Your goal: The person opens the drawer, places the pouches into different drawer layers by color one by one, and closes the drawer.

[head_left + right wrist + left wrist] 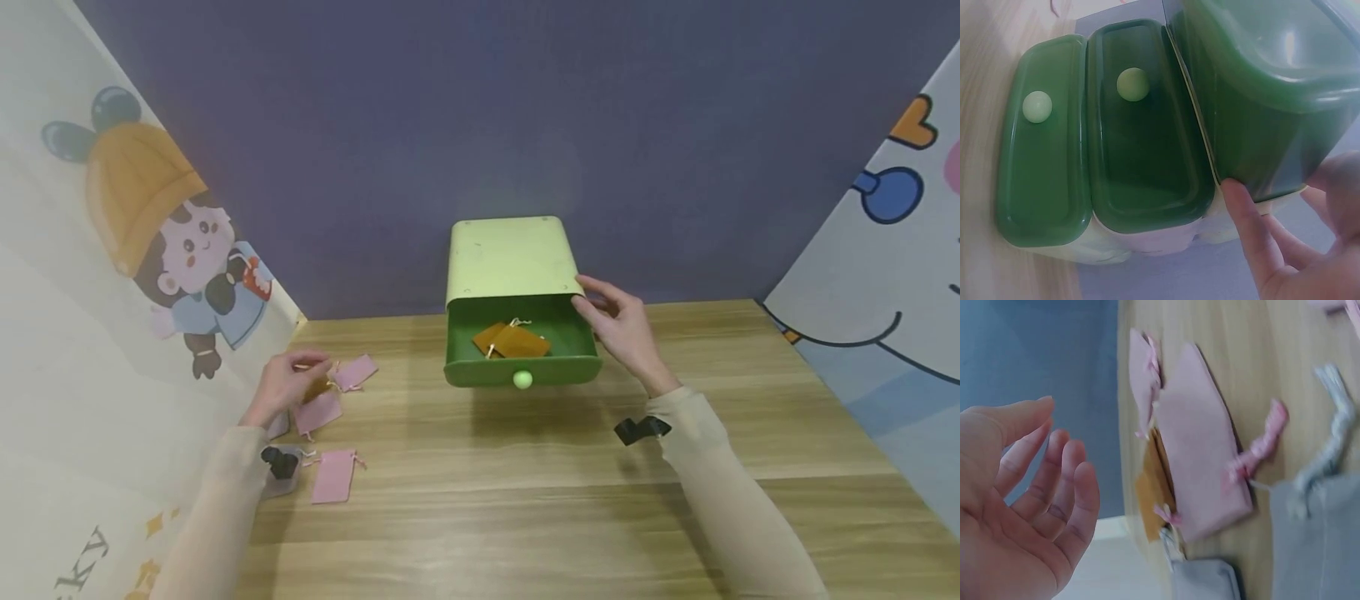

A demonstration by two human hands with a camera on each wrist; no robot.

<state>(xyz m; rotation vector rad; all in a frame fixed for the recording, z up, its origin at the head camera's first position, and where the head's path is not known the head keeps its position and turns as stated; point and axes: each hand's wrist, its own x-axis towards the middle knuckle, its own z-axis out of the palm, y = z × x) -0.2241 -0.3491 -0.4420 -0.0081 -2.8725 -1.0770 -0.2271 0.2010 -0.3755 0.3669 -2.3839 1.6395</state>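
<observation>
My left hand (pixel 288 385) hovers over a group of small drawstring pouches at the left, fingers loosely bent and nothing between them. In the left wrist view a pink pouch (pixel 1200 444), a brown pouch (pixel 1150 487) partly under it and a grey pouch (pixel 1313 544) lie beside the hand. With thumb and fingertips my right hand (pixel 618 325) touches the right front edge of a green drawer cabinet (pixel 513 258). Its top drawer (pixel 480 373) is pulled out, with brown pouches (pixel 521 342) inside. Two lower drawers (pixel 1147 144) are closed in the right wrist view.
More pink pouches (pixel 333 477) lie at the left of the wooden table (pixel 487 517). A dark blue panel (pixel 510 108) stands behind the cabinet. Cartoon-printed white walls (pixel 67 333) flank the table on both sides.
</observation>
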